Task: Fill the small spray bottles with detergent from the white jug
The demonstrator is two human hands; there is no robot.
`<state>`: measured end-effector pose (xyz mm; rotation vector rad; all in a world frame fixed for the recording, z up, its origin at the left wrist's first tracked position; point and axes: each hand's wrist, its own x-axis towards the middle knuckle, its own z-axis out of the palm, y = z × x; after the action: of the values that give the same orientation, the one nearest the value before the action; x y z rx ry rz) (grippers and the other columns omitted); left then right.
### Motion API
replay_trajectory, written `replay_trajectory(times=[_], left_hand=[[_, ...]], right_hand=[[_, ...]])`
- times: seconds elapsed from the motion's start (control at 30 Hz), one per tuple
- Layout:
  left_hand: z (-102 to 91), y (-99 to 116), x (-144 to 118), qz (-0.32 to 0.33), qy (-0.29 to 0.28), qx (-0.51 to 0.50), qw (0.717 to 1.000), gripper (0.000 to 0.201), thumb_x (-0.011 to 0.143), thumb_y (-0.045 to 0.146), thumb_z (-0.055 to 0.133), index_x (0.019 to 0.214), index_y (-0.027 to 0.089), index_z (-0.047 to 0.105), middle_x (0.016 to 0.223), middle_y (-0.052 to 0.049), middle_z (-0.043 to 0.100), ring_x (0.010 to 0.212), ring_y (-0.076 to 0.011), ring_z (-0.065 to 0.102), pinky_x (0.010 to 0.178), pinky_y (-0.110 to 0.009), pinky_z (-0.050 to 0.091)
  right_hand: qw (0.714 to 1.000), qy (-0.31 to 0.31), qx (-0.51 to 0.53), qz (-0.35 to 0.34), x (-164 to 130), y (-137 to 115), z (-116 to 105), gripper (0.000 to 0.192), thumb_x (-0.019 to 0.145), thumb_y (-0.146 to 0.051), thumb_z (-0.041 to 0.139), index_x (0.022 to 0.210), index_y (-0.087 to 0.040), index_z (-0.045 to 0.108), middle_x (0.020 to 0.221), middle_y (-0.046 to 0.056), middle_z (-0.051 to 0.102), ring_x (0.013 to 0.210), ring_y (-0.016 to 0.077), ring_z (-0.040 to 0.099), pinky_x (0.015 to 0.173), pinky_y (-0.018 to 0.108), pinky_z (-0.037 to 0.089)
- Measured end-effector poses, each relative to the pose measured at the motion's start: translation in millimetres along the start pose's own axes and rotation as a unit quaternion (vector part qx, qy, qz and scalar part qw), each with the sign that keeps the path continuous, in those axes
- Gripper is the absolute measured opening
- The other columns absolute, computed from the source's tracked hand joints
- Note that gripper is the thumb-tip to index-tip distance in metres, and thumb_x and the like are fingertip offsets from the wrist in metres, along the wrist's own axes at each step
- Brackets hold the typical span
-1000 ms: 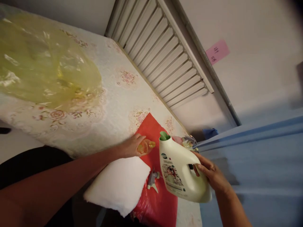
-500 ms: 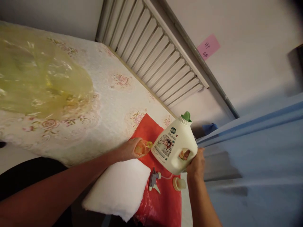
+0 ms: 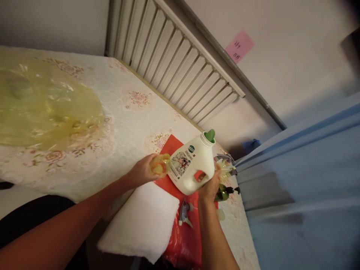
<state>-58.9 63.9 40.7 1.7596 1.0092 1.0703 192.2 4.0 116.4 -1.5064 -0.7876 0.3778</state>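
My left hand (image 3: 142,168) is wrapped around a small clear yellowish bottle (image 3: 159,166), whose open neck points right. Just beside it, tilted over the red mat, is a white detergent jug (image 3: 182,180) with a printed label and a green pouring spout (image 3: 209,135). My right hand (image 3: 209,189) grips the jug at its handle and lower side; part of those fingers is hidden. Below the jug lies a grey trigger spray head (image 3: 184,212) on the red mat (image 3: 184,242). A pale cap (image 3: 220,214) shows partly behind my right forearm.
A folded white towel (image 3: 143,223) lies at the near edge. Behind my right hand stand a clear spray bottle (image 3: 225,170) and a dark green bottle (image 3: 222,193). A yellow plastic bag (image 3: 50,108) covers the table's left. A radiator (image 3: 174,63) and blue curtain (image 3: 295,187) border the table.
The jug and my right hand have moved left, uncovering the bottles behind them. My left hand with the small bottle has shifted slightly left and up. The view has shifted a little too.
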Motion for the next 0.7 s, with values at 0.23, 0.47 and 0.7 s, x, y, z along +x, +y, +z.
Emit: replay_trajectory(times=[0.23,0.47,0.7], left_hand=[[-25.3,2.5,-19.4,-0.06,0.047,0.011,0.997,0.078,0.066,0.048,0.074,0.134,0.02,0.048,0.133,-0.009,0.063,0.119,-0.0301,0.061,0.102,-0.04,0.049],[-19.4,27.2,-55.9,-0.071,0.047,0.038,0.996,0.079,0.065,0.045,0.076,0.135,0.02,0.049,0.135,-0.009,0.063,0.121,-0.0305,0.061,0.104,-0.041,0.049],[19.4,60.3,-85.7,-0.068,-0.008,0.028,0.997,0.078,0.064,0.041,0.076,0.134,0.02,0.05,0.136,-0.009,0.062,0.126,-0.0332,0.058,0.108,-0.045,0.046]], right_hand=[[0.999,-0.015,0.039,0.031,-14.2,22.5,10.8,0.061,0.096,-0.067,0.025,0.055,-0.026,0.045,0.038,-0.003,0.047,0.038,0.0144,0.046,0.044,0.028,0.04],[0.998,-0.025,0.049,0.007,-18.6,36.2,12.2,0.052,0.094,-0.063,0.032,0.064,-0.024,0.049,0.054,-0.001,0.057,0.052,0.0166,0.055,0.054,0.03,0.047],[0.997,-0.059,-0.044,-0.026,-6.5,46.7,-56.4,0.034,0.084,-0.051,0.045,0.081,-0.02,0.058,0.067,0.0,0.064,0.061,0.0174,0.061,0.06,0.029,0.049]])
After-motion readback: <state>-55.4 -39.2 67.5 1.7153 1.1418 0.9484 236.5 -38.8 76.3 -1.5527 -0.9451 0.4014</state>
